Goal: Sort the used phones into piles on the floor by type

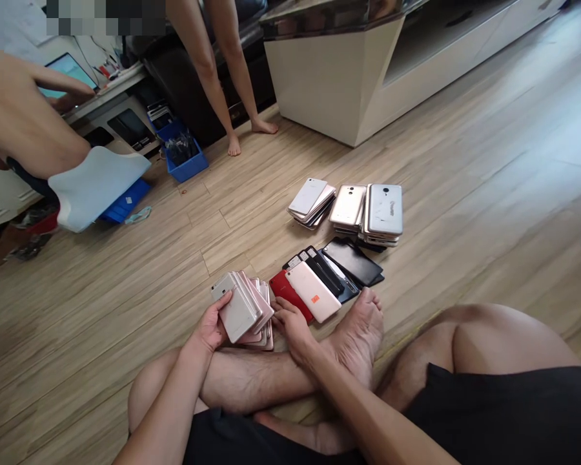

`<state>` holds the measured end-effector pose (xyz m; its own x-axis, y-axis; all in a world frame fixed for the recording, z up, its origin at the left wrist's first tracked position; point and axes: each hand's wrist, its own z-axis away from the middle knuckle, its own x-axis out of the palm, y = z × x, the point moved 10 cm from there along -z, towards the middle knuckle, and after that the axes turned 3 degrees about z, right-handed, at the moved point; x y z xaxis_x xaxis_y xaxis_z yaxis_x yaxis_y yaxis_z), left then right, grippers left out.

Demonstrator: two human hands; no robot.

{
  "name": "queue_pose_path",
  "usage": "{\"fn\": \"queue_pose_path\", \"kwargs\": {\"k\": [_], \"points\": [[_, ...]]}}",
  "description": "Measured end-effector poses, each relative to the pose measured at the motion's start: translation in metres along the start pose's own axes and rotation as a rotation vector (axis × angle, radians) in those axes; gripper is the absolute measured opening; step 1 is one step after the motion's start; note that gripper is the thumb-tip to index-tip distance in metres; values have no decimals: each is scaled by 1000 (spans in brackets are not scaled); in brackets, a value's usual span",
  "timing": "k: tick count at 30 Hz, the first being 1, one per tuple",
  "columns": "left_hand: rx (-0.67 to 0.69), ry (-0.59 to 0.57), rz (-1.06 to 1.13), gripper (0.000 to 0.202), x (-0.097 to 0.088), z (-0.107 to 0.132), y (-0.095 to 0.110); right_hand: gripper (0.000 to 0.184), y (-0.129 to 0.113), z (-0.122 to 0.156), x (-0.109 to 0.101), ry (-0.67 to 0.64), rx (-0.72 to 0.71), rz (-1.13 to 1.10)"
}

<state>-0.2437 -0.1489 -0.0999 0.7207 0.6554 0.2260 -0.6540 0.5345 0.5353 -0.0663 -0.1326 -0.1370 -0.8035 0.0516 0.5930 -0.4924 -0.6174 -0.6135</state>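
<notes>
My left hand (212,326) is closed round a fanned stack of smartphones (237,307), silver and rose-gold, its thumb lying over the top one. At the right edge of that stack, my right hand (293,326) has its fingertips bunched against the corner of a pinkish smartphone (262,305). More rose-gold phones (266,339) show beneath the held ones; whether they rest on the floor is hidden. Just right of the hands lie a red phone (290,294) and, overlapping it, a pale pink phone (314,292) with an orange sticker. Several black phones (351,260) fan out beyond them.
Three phone piles stand farther off: a white-topped pile (308,196), a gold-topped pile (348,205) and a silver-topped pile (385,210). My crossed leg (252,381) lies close below the hands. Beyond are a low cabinet (319,84), a blue bin (188,169), a standing person's legs (223,64) and a seated person (29,116).
</notes>
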Motion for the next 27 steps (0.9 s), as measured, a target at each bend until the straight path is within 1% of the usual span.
{"fn": "queue_pose_path", "kwargs": {"k": [2, 5, 7, 10, 12, 13, 17, 20, 22, 25, 27], "points": [[-26, -13, -20, 52, -2, 0, 1, 47, 1, -4, 1, 2, 21, -27], [-38, -58, -25, 57, -1, 1, 1, 39, -8, -8, 12, -53, -15, 41], [-20, -100, -9, 58, 4, 2, 1, 43, -16, -8, 22, -99, -62, 121], [26, -225, 77, 58, 21, 4, 4, 60, -24, -6, 31, -117, -146, 223], [57, -292, 147, 56, 31, 7, 7, 65, -30, -5, 35, -116, -209, 217], [71, -300, 174, 56, 34, 7, 9, 66, -32, -5, 38, -122, -233, 198], [117, -226, 215, 53, 28, 1, 16, 65, -38, -10, 49, -128, -300, 201], [99, -196, 194, 52, 22, -8, 13, 70, -37, -16, 52, -77, -331, 288], [70, -198, 187, 53, 19, -16, 8, 73, -27, -20, 49, -41, -299, 298], [45, -190, 203, 52, 12, -25, 2, 71, -13, -24, 44, -36, -229, 203], [54, -172, 225, 49, 7, -30, 2, 68, -14, -23, 43, -62, -237, 177]]}}
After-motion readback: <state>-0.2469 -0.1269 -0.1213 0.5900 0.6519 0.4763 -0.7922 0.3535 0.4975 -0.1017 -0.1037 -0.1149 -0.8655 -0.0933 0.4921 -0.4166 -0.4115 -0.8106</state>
